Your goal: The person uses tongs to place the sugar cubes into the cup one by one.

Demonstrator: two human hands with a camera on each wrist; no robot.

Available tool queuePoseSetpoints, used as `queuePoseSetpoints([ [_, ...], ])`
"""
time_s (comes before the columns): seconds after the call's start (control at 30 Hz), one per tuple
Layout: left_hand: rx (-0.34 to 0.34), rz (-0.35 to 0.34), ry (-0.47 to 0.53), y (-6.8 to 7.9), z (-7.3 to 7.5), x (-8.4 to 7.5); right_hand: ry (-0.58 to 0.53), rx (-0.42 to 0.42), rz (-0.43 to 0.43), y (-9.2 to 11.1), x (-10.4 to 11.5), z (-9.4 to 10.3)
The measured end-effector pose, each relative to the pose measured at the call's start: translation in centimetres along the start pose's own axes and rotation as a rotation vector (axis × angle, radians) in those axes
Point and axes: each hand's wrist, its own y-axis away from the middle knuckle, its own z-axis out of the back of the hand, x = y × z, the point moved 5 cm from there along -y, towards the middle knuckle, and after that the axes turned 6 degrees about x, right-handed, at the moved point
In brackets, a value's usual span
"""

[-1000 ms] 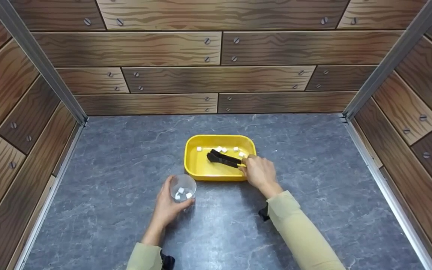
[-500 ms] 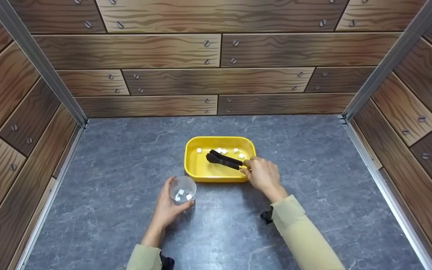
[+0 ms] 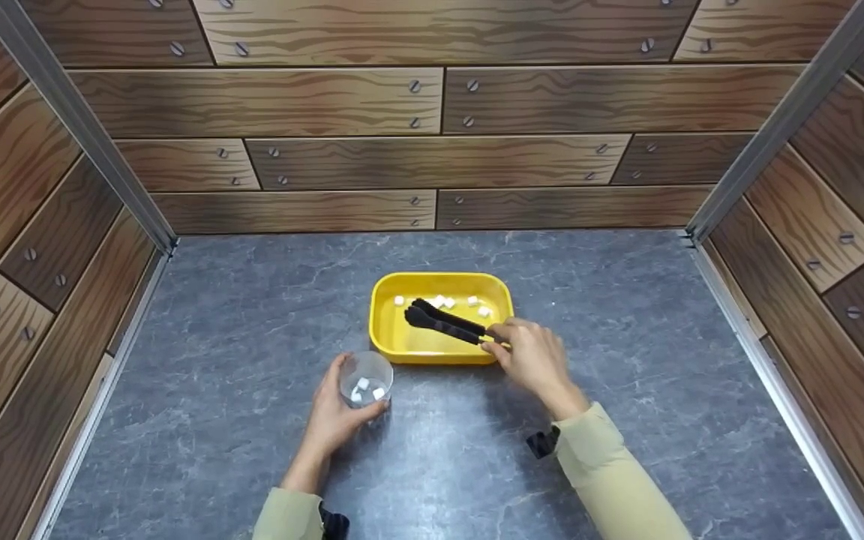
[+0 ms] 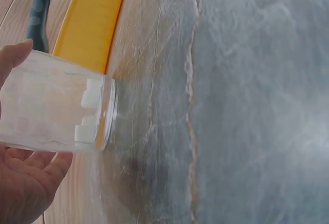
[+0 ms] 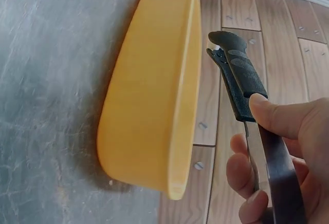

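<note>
My left hand (image 3: 328, 414) is wrapped round a clear plastic cup (image 4: 38, 98) standing on the tabletop, front left of a yellow tub (image 3: 432, 355). Three white cubes (image 3: 379, 393) lie on its bottom. Between the fingers and thumb of my right hand (image 3: 535, 358) is a pair of black-tipped metal tongs (image 3: 454, 330), over the tub's right part. In the right wrist view the tips are raised above the tub's rim and nearly together, with a small white cube (image 5: 212, 44) between them, partly hidden. Several more white cubes (image 3: 473, 301) lie along the tub's far side.
The grey marbled tabletop (image 3: 252, 315) runs back to a wood-patterned wall (image 3: 432, 161). Similar side walls with metal edge strips (image 3: 769, 390) stand left and right.
My right hand has drawn back toward me and slightly right, and the tongs have risen. The left hand and cup have stayed in place.
</note>
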Motion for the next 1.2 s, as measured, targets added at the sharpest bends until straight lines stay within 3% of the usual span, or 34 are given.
queuePoseSetpoints([
  [0.43,0.009,-0.001,0.006,0.2,0.0,0.0,-0.107,-0.043,0.158,2.0,3.2,0.9],
  [0.67,-0.008,-0.082,-0.008,0.2,0.1,-0.2,-0.119,0.006,0.22,2.7,4.9,-0.1],
  [0.8,-0.002,-0.094,-0.009,0.2,0.1,-0.2,-0.136,0.028,0.192,2.9,4.9,-0.7],
  [0.93,0.007,-0.091,-0.018,0.2,0.1,-0.3,-0.149,-0.008,0.14,2.6,4.4,-0.5],
  [1.2,0.019,-0.043,-0.025,0.1,0.2,-0.2,-0.134,-0.052,-0.026,1.8,1.6,-0.3],
])
